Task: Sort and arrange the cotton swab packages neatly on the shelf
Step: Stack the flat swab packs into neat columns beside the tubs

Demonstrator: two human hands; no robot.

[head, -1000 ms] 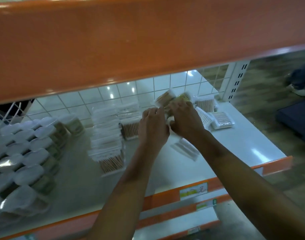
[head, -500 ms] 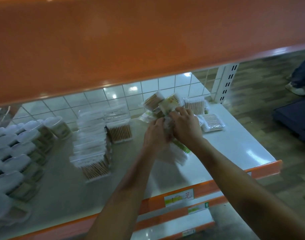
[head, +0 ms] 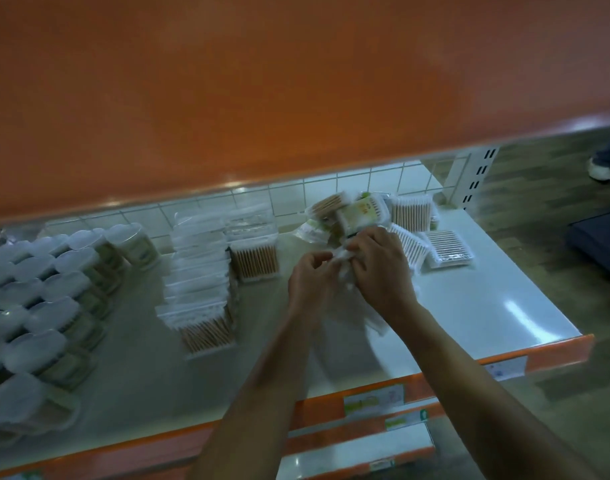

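Note:
My left hand (head: 312,277) and my right hand (head: 379,271) meet over the middle of the white shelf (head: 487,306), both gripping a blurred clear swab package (head: 343,268) between them. Behind them lies a loose heap of swab packages (head: 352,214). More flat packs (head: 447,245) lie at the back right. A neat row of upright swab bags (head: 201,289) runs front to back left of my hands, with a short second row (head: 255,258) beside it.
Round white-lidded tubs (head: 37,306) fill the shelf's left part in rows. An orange upper shelf (head: 262,81) overhangs the view. The shelf's orange front rail (head: 435,375) carries price labels. A person's shoe (head: 601,168) shows on the floor at far right.
Both hands have drawn back from the heap toward the shelf front with a package between them. The camera view has shifted, so the shelf sits more to the right.

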